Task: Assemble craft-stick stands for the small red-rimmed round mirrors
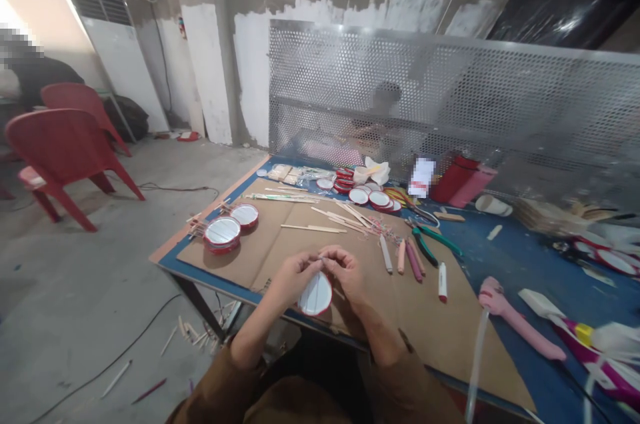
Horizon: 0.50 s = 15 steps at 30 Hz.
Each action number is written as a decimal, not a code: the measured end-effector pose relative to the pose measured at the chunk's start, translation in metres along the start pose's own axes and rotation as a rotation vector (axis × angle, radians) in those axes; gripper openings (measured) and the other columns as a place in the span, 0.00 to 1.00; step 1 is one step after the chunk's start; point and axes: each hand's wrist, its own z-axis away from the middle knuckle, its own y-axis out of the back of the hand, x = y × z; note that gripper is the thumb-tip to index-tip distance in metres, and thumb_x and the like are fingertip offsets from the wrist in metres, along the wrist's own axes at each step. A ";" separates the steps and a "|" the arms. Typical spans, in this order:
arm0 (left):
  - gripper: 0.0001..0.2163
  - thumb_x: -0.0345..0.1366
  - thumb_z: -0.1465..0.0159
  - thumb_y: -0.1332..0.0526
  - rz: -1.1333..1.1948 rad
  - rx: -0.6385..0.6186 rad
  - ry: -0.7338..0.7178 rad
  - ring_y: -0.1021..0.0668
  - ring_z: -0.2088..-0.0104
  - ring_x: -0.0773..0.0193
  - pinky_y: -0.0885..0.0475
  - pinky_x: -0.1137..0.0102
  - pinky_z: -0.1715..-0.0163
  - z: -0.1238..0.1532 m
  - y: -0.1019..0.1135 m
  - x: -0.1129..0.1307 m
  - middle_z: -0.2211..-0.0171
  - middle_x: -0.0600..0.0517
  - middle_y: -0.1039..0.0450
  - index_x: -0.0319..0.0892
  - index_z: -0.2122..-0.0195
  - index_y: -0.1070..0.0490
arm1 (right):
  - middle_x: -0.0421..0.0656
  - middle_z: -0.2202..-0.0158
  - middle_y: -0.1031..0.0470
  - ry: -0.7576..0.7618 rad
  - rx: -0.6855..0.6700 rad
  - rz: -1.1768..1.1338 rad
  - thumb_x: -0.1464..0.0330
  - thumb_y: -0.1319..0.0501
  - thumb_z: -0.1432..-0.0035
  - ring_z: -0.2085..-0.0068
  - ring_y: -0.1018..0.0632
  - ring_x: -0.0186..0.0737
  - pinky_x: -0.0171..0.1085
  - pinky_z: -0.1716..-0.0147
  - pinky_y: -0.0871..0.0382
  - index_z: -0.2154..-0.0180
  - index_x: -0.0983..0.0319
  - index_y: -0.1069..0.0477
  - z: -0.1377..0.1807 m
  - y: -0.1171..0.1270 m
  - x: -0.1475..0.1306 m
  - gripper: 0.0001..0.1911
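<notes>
Both hands meet over the front edge of the cardboard, thumbs and fingers pinched together. A small drum (pixel 315 295) with a white skin and red rim is just below them, between the wrists. My left hand (pixel 301 269) is closed at the drum's upper edge. Tip to tip with it, my right hand (pixel 345 269) is closed too. Whatever is between the fingertips is too small to make out. To the left, two more drums, a nearer one (pixel 223 233) and a farther one (pixel 245 216), rest on the cardboard near thin wooden sticks (pixel 199 227).
Cardboard (pixel 265 257) covers part of the blue table. Wooden sticks (pixel 345 214), green-handled pliers (pixel 425 245), a white marker (pixel 443 282) and a pink glue gun (pixel 520 321) lie ahead and right. A perforated metal screen (pixel 325 77) stands behind; red chairs (pixel 65 144) are left.
</notes>
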 end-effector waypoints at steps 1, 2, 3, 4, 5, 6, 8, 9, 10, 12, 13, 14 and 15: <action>0.18 0.51 0.44 0.39 -0.002 -0.016 -0.003 0.26 0.68 0.62 0.34 0.71 0.68 -0.001 0.000 -0.001 0.70 0.50 0.24 0.39 0.66 0.25 | 0.41 0.69 0.24 -0.003 0.000 -0.009 0.57 0.28 0.55 0.67 0.26 0.36 0.34 0.67 0.32 0.74 0.60 0.22 0.002 -0.001 0.001 0.13; 0.18 0.51 0.44 0.39 -0.005 -0.020 -0.002 0.25 0.68 0.62 0.34 0.71 0.67 -0.002 0.000 -0.002 0.70 0.49 0.24 0.39 0.66 0.25 | 0.41 0.71 0.25 -0.019 0.005 -0.023 0.57 0.28 0.55 0.68 0.27 0.36 0.34 0.68 0.33 0.73 0.61 0.22 0.003 -0.002 0.001 0.13; 0.18 0.50 0.44 0.39 -0.007 -0.019 0.004 0.25 0.68 0.62 0.33 0.71 0.67 -0.002 0.000 -0.002 0.70 0.50 0.24 0.39 0.66 0.24 | 0.40 0.73 0.26 -0.045 0.006 -0.043 0.57 0.28 0.55 0.70 0.28 0.35 0.34 0.69 0.34 0.73 0.61 0.22 0.004 -0.003 0.001 0.14; 0.18 0.50 0.44 0.39 -0.007 -0.015 0.012 0.25 0.69 0.63 0.33 0.71 0.67 -0.002 0.000 -0.003 0.71 0.50 0.24 0.39 0.67 0.24 | 0.39 0.74 0.26 -0.073 0.006 -0.067 0.57 0.28 0.56 0.71 0.29 0.34 0.34 0.70 0.35 0.72 0.61 0.22 0.004 -0.004 0.001 0.14; 0.18 0.51 0.44 0.39 -0.004 -0.011 0.021 0.26 0.69 0.63 0.33 0.71 0.68 -0.001 0.000 -0.003 0.71 0.51 0.24 0.39 0.67 0.24 | 0.39 0.75 0.27 -0.099 0.005 -0.088 0.57 0.28 0.56 0.73 0.30 0.34 0.34 0.71 0.36 0.72 0.61 0.23 0.005 -0.004 0.001 0.15; 0.18 0.51 0.44 0.39 0.003 -0.004 0.030 0.26 0.70 0.63 0.34 0.71 0.68 -0.001 -0.001 -0.003 0.72 0.51 0.24 0.39 0.67 0.24 | 0.38 0.76 0.27 -0.118 0.003 -0.100 0.57 0.28 0.56 0.74 0.31 0.33 0.34 0.72 0.36 0.71 0.61 0.23 0.005 -0.005 0.000 0.15; 0.18 0.52 0.44 0.39 0.017 0.015 0.043 0.27 0.71 0.64 0.34 0.71 0.69 0.000 -0.002 -0.002 0.73 0.52 0.25 0.39 0.69 0.25 | 0.37 0.77 0.27 -0.119 0.011 -0.079 0.56 0.29 0.56 0.75 0.31 0.33 0.34 0.73 0.37 0.71 0.61 0.24 0.005 -0.005 0.001 0.16; 0.19 0.52 0.45 0.39 0.022 0.021 0.046 0.27 0.72 0.65 0.34 0.71 0.70 0.000 -0.002 -0.001 0.74 0.52 0.26 0.39 0.69 0.25 | 0.37 0.77 0.27 -0.105 0.022 -0.049 0.56 0.29 0.55 0.75 0.31 0.33 0.34 0.72 0.37 0.71 0.61 0.24 0.005 -0.006 0.001 0.15; 0.18 0.52 0.45 0.38 0.026 0.026 0.048 0.28 0.72 0.65 0.34 0.71 0.70 0.001 -0.003 -0.001 0.74 0.53 0.26 0.39 0.70 0.26 | 0.37 0.76 0.27 -0.085 0.037 -0.015 0.56 0.30 0.54 0.74 0.31 0.34 0.34 0.72 0.37 0.71 0.61 0.25 0.005 -0.006 0.002 0.14; 0.18 0.52 0.45 0.38 0.018 0.046 0.049 0.29 0.73 0.66 0.35 0.71 0.71 0.000 -0.004 -0.001 0.76 0.53 0.27 0.40 0.71 0.26 | 0.38 0.75 0.26 -0.053 0.070 0.042 0.57 0.32 0.52 0.73 0.30 0.35 0.34 0.71 0.37 0.71 0.60 0.25 0.004 -0.006 0.005 0.14; 0.17 0.51 0.45 0.38 0.009 0.063 0.049 0.29 0.73 0.66 0.35 0.72 0.71 0.000 -0.005 -0.001 0.76 0.53 0.27 0.40 0.71 0.26 | 0.38 0.75 0.26 -0.049 0.085 0.057 0.57 0.33 0.52 0.72 0.30 0.35 0.34 0.71 0.37 0.71 0.60 0.26 0.004 -0.006 0.006 0.13; 0.17 0.51 0.44 0.38 -0.002 0.082 0.048 0.29 0.73 0.66 0.35 0.72 0.71 0.000 -0.005 -0.001 0.76 0.53 0.28 0.40 0.71 0.26 | 0.38 0.75 0.27 -0.052 0.096 0.060 0.56 0.33 0.52 0.72 0.30 0.35 0.34 0.72 0.37 0.71 0.60 0.26 0.004 -0.007 0.007 0.14; 0.17 0.50 0.43 0.39 -0.014 0.096 0.046 0.28 0.73 0.65 0.35 0.72 0.71 0.001 -0.006 -0.001 0.76 0.53 0.28 0.40 0.71 0.27 | 0.37 0.75 0.27 -0.064 0.100 0.047 0.56 0.32 0.52 0.73 0.31 0.35 0.34 0.72 0.38 0.71 0.60 0.27 0.004 -0.007 0.007 0.14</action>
